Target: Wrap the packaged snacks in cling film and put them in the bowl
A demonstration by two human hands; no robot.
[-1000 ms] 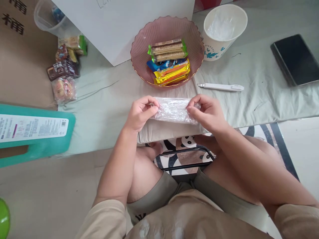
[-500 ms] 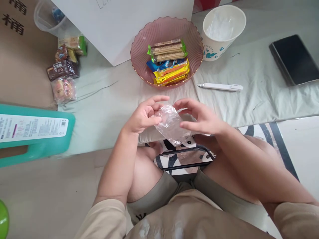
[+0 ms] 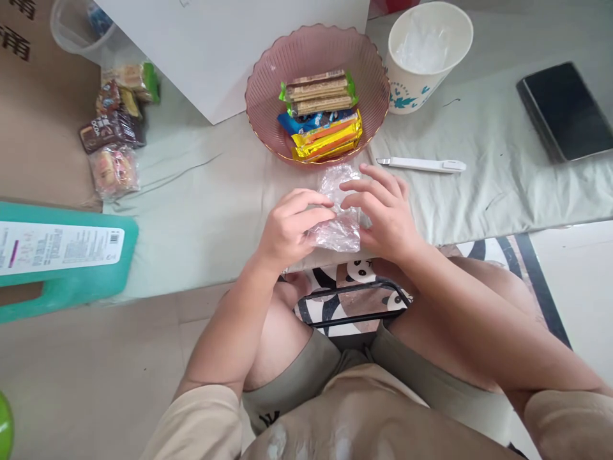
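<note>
A crumpled clear plastic wrapper sits between my two hands, low over the pale green cloth. My left hand pinches its left side with thumb and fingers. My right hand holds its right side, fingers spread across the top. Just beyond stands a pink ribbed bowl with several wrapped snack bars, green, blue and yellow.
A white paper cup with plastic inside stands right of the bowl. A white pen-like tool lies near my right hand. A dark tablet is far right. Loose snack packs lie at left, a teal stool nearer.
The wrapper was stretched flat between both hands, then gathered up. Now it is bunched and turned upright, and both hands have closed in together, a little farther from me.
</note>
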